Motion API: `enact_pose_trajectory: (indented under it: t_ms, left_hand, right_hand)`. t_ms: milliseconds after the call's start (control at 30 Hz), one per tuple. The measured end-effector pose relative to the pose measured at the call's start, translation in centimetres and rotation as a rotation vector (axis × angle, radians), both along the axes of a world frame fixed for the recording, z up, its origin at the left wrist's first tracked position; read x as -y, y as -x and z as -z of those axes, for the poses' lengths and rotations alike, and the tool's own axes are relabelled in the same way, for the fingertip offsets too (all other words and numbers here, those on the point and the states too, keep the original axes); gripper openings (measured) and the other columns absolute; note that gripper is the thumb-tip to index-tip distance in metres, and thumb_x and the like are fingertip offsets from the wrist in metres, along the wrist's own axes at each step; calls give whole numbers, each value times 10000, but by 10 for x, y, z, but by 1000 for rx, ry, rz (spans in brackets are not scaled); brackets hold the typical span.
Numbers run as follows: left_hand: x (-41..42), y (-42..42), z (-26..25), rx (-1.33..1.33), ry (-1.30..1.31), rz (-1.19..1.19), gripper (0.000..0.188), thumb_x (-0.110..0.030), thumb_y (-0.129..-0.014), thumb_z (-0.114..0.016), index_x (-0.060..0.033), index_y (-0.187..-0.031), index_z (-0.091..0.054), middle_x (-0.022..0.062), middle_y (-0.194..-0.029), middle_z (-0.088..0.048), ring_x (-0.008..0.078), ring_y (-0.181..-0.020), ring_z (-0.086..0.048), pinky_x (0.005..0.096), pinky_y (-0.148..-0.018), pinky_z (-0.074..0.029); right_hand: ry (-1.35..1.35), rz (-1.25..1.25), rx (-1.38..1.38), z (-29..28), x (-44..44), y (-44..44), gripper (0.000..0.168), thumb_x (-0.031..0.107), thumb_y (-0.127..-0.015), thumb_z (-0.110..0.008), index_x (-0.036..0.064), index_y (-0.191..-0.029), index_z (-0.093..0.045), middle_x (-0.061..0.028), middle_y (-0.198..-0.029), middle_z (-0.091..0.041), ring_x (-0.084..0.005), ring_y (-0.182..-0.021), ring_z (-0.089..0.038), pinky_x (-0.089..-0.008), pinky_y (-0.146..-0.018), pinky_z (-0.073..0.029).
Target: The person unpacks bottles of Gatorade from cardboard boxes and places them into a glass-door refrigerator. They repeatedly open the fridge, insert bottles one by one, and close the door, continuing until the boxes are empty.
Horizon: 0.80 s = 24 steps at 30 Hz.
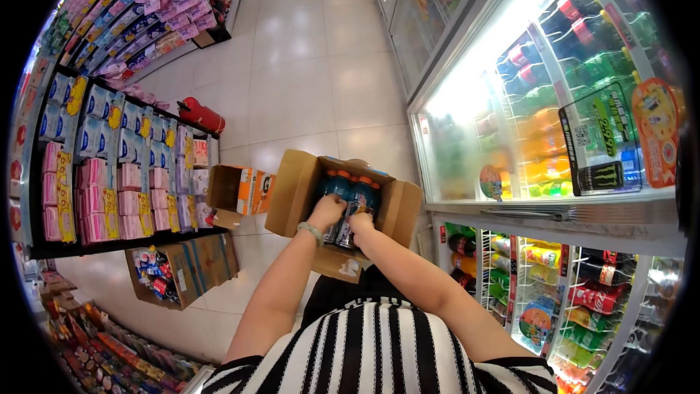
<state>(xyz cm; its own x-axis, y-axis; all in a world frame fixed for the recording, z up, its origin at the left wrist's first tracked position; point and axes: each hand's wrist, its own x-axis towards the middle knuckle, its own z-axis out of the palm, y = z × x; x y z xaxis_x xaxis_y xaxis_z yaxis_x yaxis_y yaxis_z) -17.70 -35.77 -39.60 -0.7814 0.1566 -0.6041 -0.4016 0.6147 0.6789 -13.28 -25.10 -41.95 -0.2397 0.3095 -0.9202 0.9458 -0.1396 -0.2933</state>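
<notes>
An opened cardboard box (295,191) with its flaps spread stands in front of me. Inside it are several blue drink bottles (361,192) with orange caps, standing upright. My left hand (328,211), a bracelet at its wrist, reaches into the box with curled fingers against the bottles on the left side. Beside it, my right hand (361,225) is at the front bottles, its fingers bent against one of them. How firmly either hand holds a bottle is hidden by the hands themselves.
Lit drink coolers (601,202) line the right. An open orange-and-brown carton (224,189), a carton of mixed packets (202,268) and a red fire extinguisher (201,115) lie left. Shelves of packaged tissues (131,175) border the tiled aisle (290,87).
</notes>
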Motion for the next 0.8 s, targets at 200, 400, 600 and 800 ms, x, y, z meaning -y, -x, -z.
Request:
enact_pose_trajectory:
  t_ms: [200,400,600,800]
  left_hand:
    - [-4,-15,23,164,-129,-6,387,-251,-927,-586,74,-1132,-633,228,-1070,-673,318,-973,-644,380,-837,-482]
    - [-2,-33,13,163,-267,-149,426,-245,-949,-561,76,-1228,-568,195,-1133,-645,254,-988,-624,329,-854,-473]
    - [4,-48,8,74,-306,-101,518,-228,-935,-607,84,-1328,-477,200,-1254,-590,240,-1086,-589,319,-913,-459]
    - [12,-55,-97,413,-527,-34,547,-199,-875,-705,43,-1314,-485,111,-1138,-615,153,-1001,-591,286,-845,-492]
  right_hand:
    - [-223,-284,15,67,2,-8,654,235,-762,-746,-53,-1276,-464,-231,-1283,-548,-332,-1159,-575,-388,-893,-504]
    - [-242,-252,-45,70,-5,-3,426,212,-773,-737,-29,-1105,-623,-203,-1107,-653,-334,-1029,-639,-386,-833,-524]
    - [474,83,-180,25,-35,-14,329,193,-819,-721,20,-1086,-640,-98,-932,-679,-259,-802,-663,-427,-668,-532]
    - [761,59,-218,-99,-69,-37,406,252,-839,-746,72,-1165,-582,-76,-1045,-643,-209,-918,-632,-401,-756,-524]
